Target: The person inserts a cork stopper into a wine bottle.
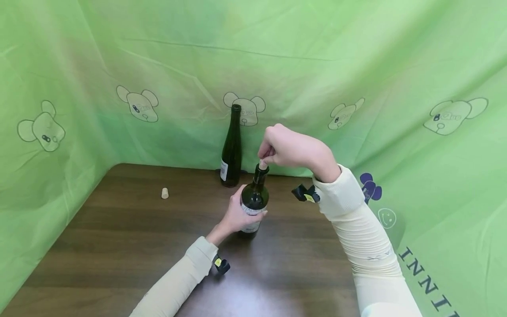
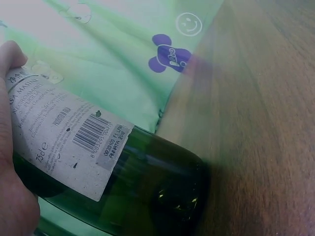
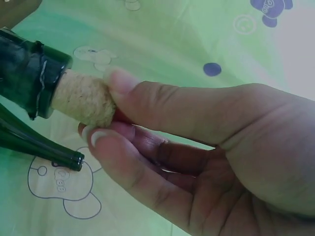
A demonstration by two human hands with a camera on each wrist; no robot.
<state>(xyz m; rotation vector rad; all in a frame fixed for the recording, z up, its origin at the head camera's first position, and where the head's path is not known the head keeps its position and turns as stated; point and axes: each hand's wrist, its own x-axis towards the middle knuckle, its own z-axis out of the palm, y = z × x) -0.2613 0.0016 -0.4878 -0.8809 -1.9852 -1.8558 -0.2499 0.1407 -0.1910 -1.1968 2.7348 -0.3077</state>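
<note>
A dark green wine bottle [image 1: 255,196] with a pale label stands upright on the brown wooden table. My left hand [image 1: 239,214] grips its body around the label. In the left wrist view, the label [image 2: 69,132] shows a barcode, and part of the thumb and palm [image 2: 17,191] lies against the glass. My right hand [image 1: 293,147] is above the bottle's mouth and pinches a cork [image 3: 84,97] between thumb and fingers. One end of the cork sits in the bottle neck [image 3: 29,73]; the rest stands out of it.
Behind stands a second green bottle [image 1: 232,152], uncorked, close to the green curtain [image 1: 178,66]. Another cork [image 1: 164,193] is upright on the left part of the wooden table [image 1: 130,246]. Curtain surrounds the back and both sides.
</note>
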